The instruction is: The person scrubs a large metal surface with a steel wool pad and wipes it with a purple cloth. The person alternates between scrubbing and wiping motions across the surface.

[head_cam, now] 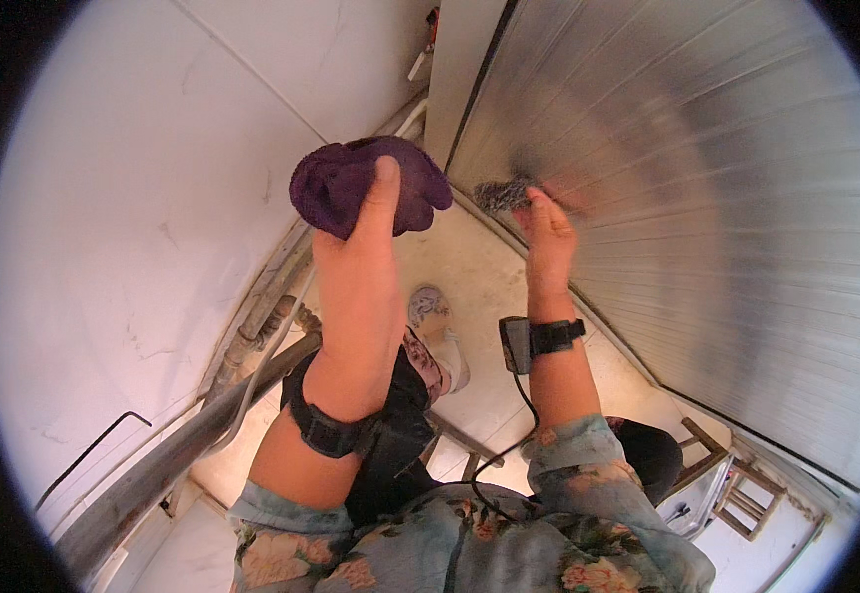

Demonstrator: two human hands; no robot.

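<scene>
My left hand [376, 206] grips a bunched dark purple cloth [326, 185], its thumb pressed across the top. The cloth is in the air between the white wall and the metal panel; the other fingers are hidden beneath it. In my right hand [550, 233] is a grey scouring pad [500, 196], apparently steel wool, pinched by the fingertips. This hand is at the lower part of a shiny ribbed metal panel [652, 170], and the pad appears to be against its surface near the left edge.
A smooth white wall [141, 185] rises on the left. Along its foot run a thick pipe [155, 452] and a pale hose [255, 385]. My shoe [428, 305] stands on the floor below. A small wooden stool [750, 500] and a clear plastic container [696, 504] are at lower right.
</scene>
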